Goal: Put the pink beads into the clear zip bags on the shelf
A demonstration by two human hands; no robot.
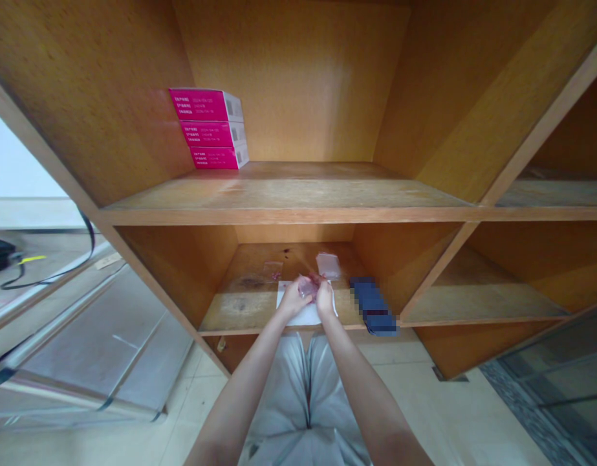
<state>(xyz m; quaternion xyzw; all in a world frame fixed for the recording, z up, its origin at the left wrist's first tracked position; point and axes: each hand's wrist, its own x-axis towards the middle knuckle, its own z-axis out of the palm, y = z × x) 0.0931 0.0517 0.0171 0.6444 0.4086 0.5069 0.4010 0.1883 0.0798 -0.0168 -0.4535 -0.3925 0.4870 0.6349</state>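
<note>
Both my hands are together over a sheet of white paper (305, 316) on the lower shelf. My left hand (293, 301) is closed on one side of a small clear plastic bag (306, 287), which looks pinkish. On its other side my right hand (324, 299) is closed at the bag's edge, fingers partly hidden. What is inside the bag is too small to make out. Behind and to the left lies another clear bag (273, 272) with small reddish pieces in it. A stack of clear plastic bags (328, 265) lies just behind my right hand.
Three pink boxes (213, 134) are stacked on the upper shelf (303, 191) at left. A dark blue, pixelated object (373, 305) lies right of the paper, reaching over the shelf's front edge. Wooden dividers flank the compartment. A glass-panelled frame (99, 349) leans at left.
</note>
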